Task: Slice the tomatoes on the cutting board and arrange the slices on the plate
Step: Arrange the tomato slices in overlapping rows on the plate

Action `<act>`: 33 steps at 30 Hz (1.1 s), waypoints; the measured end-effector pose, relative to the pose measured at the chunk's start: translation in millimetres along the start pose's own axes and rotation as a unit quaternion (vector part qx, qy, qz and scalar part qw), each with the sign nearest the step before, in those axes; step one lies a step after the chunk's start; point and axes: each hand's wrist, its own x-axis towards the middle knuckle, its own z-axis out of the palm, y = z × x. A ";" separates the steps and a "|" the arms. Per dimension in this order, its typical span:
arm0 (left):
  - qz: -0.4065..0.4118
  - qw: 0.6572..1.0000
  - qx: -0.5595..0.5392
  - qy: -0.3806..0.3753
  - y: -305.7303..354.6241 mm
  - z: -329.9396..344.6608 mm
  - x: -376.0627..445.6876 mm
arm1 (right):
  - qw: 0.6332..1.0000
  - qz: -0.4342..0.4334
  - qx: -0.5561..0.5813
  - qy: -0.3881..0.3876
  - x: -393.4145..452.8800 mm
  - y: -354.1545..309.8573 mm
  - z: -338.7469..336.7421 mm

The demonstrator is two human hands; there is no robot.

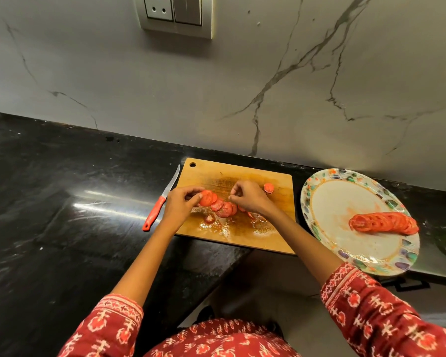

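Tomato slices, wet red rounds [220, 204], lie in an overlapping row across the juice-streaked wooden cutting board [281, 181], its long axis running left to right between both hands. Left hand [179, 206] pinches the row's left end; right hand [247, 197], fingers curled, pinches near the right end and sits nearer the floral-rimmed oval plate [319, 191], where another fanned row [384, 222] rests. Red-handled knife [156, 210] lies idle left of the board.

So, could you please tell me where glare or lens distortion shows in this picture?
Head view: a bright glare streak lies on the black countertop left of the knife; juice glistens on the cutting board; wide-angle distortion slants the counter edge and stretches the plate into an oval.
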 end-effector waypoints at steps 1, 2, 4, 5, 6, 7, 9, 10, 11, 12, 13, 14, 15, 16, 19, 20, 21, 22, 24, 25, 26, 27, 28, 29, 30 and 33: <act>-0.005 1.000 -0.005 0.002 -2.5 -2.0 -0.8 | 0.999 0.020 -0.027 -0.016 -1.0 0.1 4.2; -0.007 1.000 -0.009 0.004 -3.4 -3.2 -1.6 | 0.998 0.037 -0.055 -0.021 -2.8 -0.8 9.0; -0.009 1.000 -0.016 0.003 -4.2 -4.5 -3.1 | 0.993 0.053 -0.105 -0.007 -4.4 -3.2 19.4; -0.009 1.000 -0.018 0.002 -3.9 -4.9 -3.6 | 0.992 0.057 -0.114 0.003 -5.0 -4.9 23.6; -0.010 1.000 -0.020 0.001 -3.7 -5.2 -4.0 | 0.992 0.063 -0.110 0.011 -5.4 -6.3 26.1; -0.011 1.000 -0.019 0.000 -3.0 -5.7 -4.7 | 0.993 0.072 -0.096 0.012 -5.3 -7.1 27.6; -0.009 1.000 -0.019 0.000 -1.5 -6.8 -5.4 | 0.994 0.086 -0.061 -0.002 -4.4 -8.2 28.3; -0.007 1.000 -0.019 -0.001 -1.0 -7.0 -5.7 | 0.995 0.085 -0.041 -0.009 -4.8 -8.1 27.9; -0.006 1.000 -0.020 -0.002 -0.3 -6.9 -6.3 | 0.997 0.080 -0.018 -0.014 -5.3 -7.1 27.6; -0.006 1.000 -0.022 -0.003 -0.4 -6.2 -6.6 | 0.997 0.073 0.005 -0.017 -6.9 -6.1 25.9; -0.007 1.000 -0.023 -0.003 0.1 -5.7 -7.4 | 0.997 0.066 0.028 -0.017 -8.7 -4.5 23.7; -0.008 1.000 -0.027 -0.002 0.8 -4.8 -7.9 | 0.997 0.060 0.049 -0.016 -11.3 -3.0 20.4; -0.009 1.000 -0.027 -0.005 2.6 -2.9 -8.2 | 0.996 0.056 0.069 -0.014 -14.3 -0.1 15.7; -0.010 1.000 -0.029 -0.009 3.6 -0.1 -7.9 | 0.995 0.054 0.085 -0.011 -17.7 2.6 10.2; -0.004 1.000 -0.019 -0.022 8.8 12.2 -5.0 | 0.988 0.057 0.146 0.008 -27.6 16.3 -8.9; 0.000 0.999 -0.019 -0.030 10.9 19.3 -2.6 | 0.985 0.058 0.162 0.019 -32.1 22.6 -16.9; 0.006 0.999 -0.015 -0.038 14.4 25.6 -0.8 | 0.982 0.061 0.174 0.032 -35.3 29.3 -23.4; 0.010 0.998 -0.015 -0.052 17.8 34.8 1.2 | 0.979 0.068 0.184 0.048 -40.7 37.7 -30.4; 0.004 0.996 -0.032 -0.083 30.2 53.4 0.4 | 0.974 0.078 0.197 0.078 -52.4 55.0 -42.5; 0.000 0.994 -0.039 -0.100 37.6 64.9 0.3 | 0.972 0.082 0.202 0.093 -59.7 66.7 -49.4; 0.000 0.994 -0.044 -0.104 39.6 70.0 -0.6 | 0.970 0.083 0.204 0.100 -64.3 72.5 -52.3; 0.009 0.992 -0.034 -0.117 46.5 84.8 1.5 | 0.966 0.095 0.211 0.117 -73.7 87.8 -61.7; 0.018 0.991 -0.027 -0.127 49.8 93.8 2.3 | 0.963 0.101 0.215 0.130 -81.4 98.3 -68.3; 0.029 0.990 -0.019 -0.134 52.5 99.2 2.8 | 0.960 0.110 0.217 0.141 -88.1 106.7 -74.2; 0.035 0.988 -0.017 -0.149 57.6 113.0 4.4 | 0.955 0.121 0.219 0.161 -99.2 121.1 -84.2; 0.051 0.984 -0.009 -0.172 76.2 153.7 3.5 | 0.939 0.161 0.219 0.212 -129.8 167.3 -109.6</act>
